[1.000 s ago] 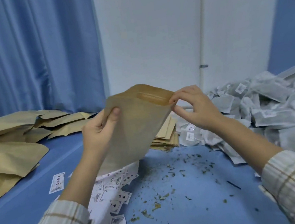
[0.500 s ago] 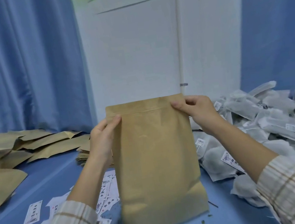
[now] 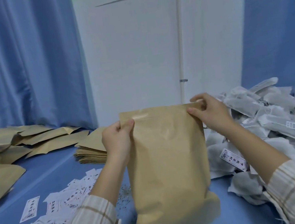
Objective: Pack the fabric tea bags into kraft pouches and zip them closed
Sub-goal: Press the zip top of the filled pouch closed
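A tall kraft pouch [image 3: 167, 167] stands upright on the blue table in front of me, its bottom bulging. My left hand [image 3: 117, 139] pinches its top left corner, thumb on the near face by the zip strip. At the top right corner my right hand [image 3: 210, 112] pinches the pouch's upper edge between thumb and fingers. What is inside the pouch is hidden. A heap of white fabric tea bags [image 3: 269, 119] with small labels lies to the right.
A stack of flat empty kraft pouches [image 3: 91, 148] sits behind my left hand. More kraft pouches [image 3: 15, 145] lie spread at the far left. Several small printed labels [image 3: 49, 216] and tea crumbs are scattered at the front left. Blue curtains and a white panel stand behind.
The pouch went from tilted in the air to standing upright on the table. Both hands shifted to pinch its top corners, and the view came closer.
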`<state>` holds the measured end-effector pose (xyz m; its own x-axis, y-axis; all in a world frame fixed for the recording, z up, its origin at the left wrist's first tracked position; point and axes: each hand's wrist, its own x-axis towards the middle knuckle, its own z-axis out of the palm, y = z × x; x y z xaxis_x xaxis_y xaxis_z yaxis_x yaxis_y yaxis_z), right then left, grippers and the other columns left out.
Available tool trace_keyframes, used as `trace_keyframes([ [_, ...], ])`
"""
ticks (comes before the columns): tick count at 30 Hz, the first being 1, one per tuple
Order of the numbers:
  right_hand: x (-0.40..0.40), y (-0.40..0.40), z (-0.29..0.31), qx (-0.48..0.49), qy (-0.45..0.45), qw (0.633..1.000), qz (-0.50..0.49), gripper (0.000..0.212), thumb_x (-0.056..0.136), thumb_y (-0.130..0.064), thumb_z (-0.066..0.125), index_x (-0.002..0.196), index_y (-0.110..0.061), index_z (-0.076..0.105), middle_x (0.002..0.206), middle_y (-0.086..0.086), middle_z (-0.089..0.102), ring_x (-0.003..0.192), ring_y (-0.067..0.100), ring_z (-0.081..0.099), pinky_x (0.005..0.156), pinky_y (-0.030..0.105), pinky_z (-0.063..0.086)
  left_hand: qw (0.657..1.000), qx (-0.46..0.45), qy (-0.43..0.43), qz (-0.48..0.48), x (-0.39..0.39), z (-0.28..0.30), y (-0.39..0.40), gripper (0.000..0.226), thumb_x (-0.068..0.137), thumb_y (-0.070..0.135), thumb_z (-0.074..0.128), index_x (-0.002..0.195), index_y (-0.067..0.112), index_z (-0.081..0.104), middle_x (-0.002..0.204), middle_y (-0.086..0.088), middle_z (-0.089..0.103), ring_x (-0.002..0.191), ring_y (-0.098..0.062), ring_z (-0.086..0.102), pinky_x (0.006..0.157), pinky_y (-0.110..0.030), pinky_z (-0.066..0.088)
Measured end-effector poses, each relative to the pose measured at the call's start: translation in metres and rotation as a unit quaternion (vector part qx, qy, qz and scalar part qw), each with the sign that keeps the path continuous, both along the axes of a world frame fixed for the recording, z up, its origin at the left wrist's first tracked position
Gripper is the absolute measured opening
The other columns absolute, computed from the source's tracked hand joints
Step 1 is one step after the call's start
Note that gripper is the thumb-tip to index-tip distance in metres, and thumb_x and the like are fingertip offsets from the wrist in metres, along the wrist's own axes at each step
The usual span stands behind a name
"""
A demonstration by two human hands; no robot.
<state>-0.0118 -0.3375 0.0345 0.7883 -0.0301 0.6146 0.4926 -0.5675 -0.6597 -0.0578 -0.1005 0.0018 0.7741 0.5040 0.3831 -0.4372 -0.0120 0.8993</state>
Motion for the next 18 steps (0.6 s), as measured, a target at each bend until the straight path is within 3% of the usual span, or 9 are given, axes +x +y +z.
trace_keyframes([
  [2,-0.005,0.012,0.01,-0.096,-0.092,0.99,-0.037,0.033,0.085,-0.023,0.06,0.118,-0.022,0.055,0.109,-0.006,0.061,0.104,0.013,0.054,0.088,0.026,0.042,0.999,0.039,-0.022,0.02,-0.002,0.001,-0.01,0.034,0.084,0.02,0.067,0.074,-0.011,0.058,0.07,-0.006,0.051,0.069,-0.014,0.043,0.067,-0.03,0.033],
  [4,-0.015,0.038,0.02,-0.203,-0.208,0.956,-0.051,0.027,0.091,-0.024,0.049,0.116,-0.02,0.06,0.117,0.0,0.062,0.11,0.02,0.054,0.092,0.032,0.038,0.997,0.06,-0.045,0.024,-0.006,0.005,-0.021,0.029,0.085,0.02,0.067,0.075,-0.007,0.063,0.072,-0.005,0.057,0.07,-0.014,0.047,0.067,-0.03,0.037],
  [6,-0.02,0.07,0.028,-0.28,-0.236,0.928,-0.068,0.035,0.096,-0.038,0.038,0.095,-0.018,0.066,0.099,0.003,0.067,0.094,0.024,0.06,0.069,0.031,0.038,0.996,0.07,-0.062,0.005,-0.01,0.01,-0.031,0.03,0.085,0.02,0.067,0.077,-0.008,0.063,0.072,-0.008,0.057,0.07,-0.014,0.047,0.067,-0.03,0.036],
  [8,-0.024,0.092,0.03,-0.354,-0.234,0.89,-0.164,0.053,0.097,-0.049,0.033,0.069,-0.016,0.063,0.069,0.005,0.066,0.068,0.025,0.06,0.048,0.025,0.023,0.996,0.061,-0.066,-0.014,-0.015,0.012,-0.038,0.034,0.086,0.021,0.066,0.072,-0.008,0.057,0.067,-0.01,0.051,0.066,-0.016,0.042,0.063,-0.03,0.032],
  [10,-0.027,0.099,0.033,-0.343,-0.292,0.854,-0.26,0.053,0.087,-0.047,0.051,0.043,-0.016,0.055,0.039,0.002,0.051,0.038,0.021,0.049,0.041,0.018,0.018,0.997,0.039,-0.06,-0.023,-0.017,0.013,-0.04,0.039,0.085,0.022,0.066,0.061,-0.002,0.047,0.06,-0.007,0.039,0.061,-0.017,0.034,0.059,-0.029,0.025],
  [12,-0.026,0.1,0.029,-0.287,-0.364,0.839,-0.285,0.049,0.072,-0.037,0.065,0.032,-0.015,0.049,0.027,0.0,0.039,0.024,0.02,0.039,0.035,0.014,0.02,0.998,0.033,-0.048,-0.036,-0.018,0.014,-0.04,0.044,0.085,0.027,0.066,0.057,0.004,0.041,0.056,-0.002,0.033,0.058,-0.016,0.03,0.055,-0.029,0.022],
  [15,-0.025,0.103,0.03,-0.273,-0.349,0.868,-0.224,0.051,0.07,-0.033,0.068,0.029,-0.013,0.044,0.026,0.002,0.036,0.023,0.021,0.036,0.037,0.013,0.02,0.997,0.073,-0.036,-0.012,-0.017,0.015,-0.04,0.043,0.089,0.027,0.062,0.059,0.003,0.043,0.053,0.002,0.033,0.056,-0.015,0.029,0.055,-0.03,0.021],
  [18,-0.017,0.093,0.032,-0.291,-0.271,0.905,-0.149,0.06,0.088,-0.044,0.055,0.039,-0.013,0.039,0.036,0.007,0.041,0.038,0.024,0.043,0.046,0.021,0.023,0.997,0.045,-0.054,0.014,-0.015,0.015,-0.035,0.044,0.087,0.022,0.066,0.055,0.003,0.041,0.051,0.006,0.029,0.056,-0.014,0.025,0.053,-0.029,0.019],
])
